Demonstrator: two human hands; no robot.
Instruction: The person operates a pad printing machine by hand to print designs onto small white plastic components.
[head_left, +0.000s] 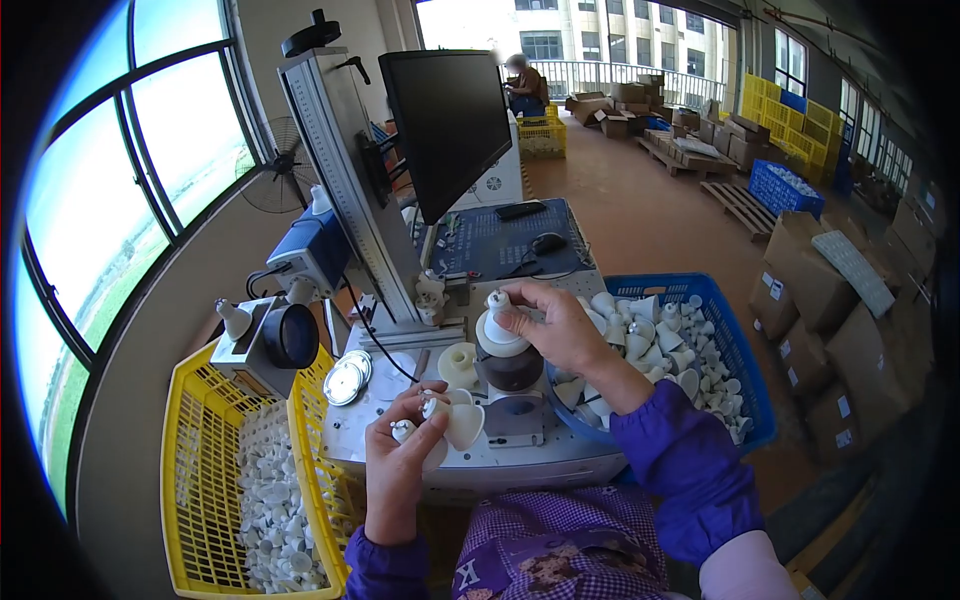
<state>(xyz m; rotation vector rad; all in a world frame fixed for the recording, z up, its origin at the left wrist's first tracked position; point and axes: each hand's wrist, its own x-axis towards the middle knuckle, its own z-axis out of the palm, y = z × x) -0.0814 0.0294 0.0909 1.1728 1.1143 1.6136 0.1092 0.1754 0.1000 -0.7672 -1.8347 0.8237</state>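
Note:
My right hand [562, 325] is closed around the narrow metal-tipped end of a white bulb housing [499, 340]. The housing's wide end is down, right at the top of a dark round holder [512, 374] on the machine's worktable. Lower and to the left, my left hand [398, 455] grips a pair of similar white bulb housings [464, 426], their metal tips showing between thumb and fingers. Beside the holder stands a cream-coloured round plastic part [458, 366]. A dark round lens [291, 337] on the machine head is left of both hands.
A blue basket [745, 362] full of white housings is at the right, a yellow crate [190, 470] holding more at lower left. Metal discs [347, 378] lie on the worktable [400, 410]. Behind are a monitor [448, 130], a mouse [548, 243] and a seated person [526, 88].

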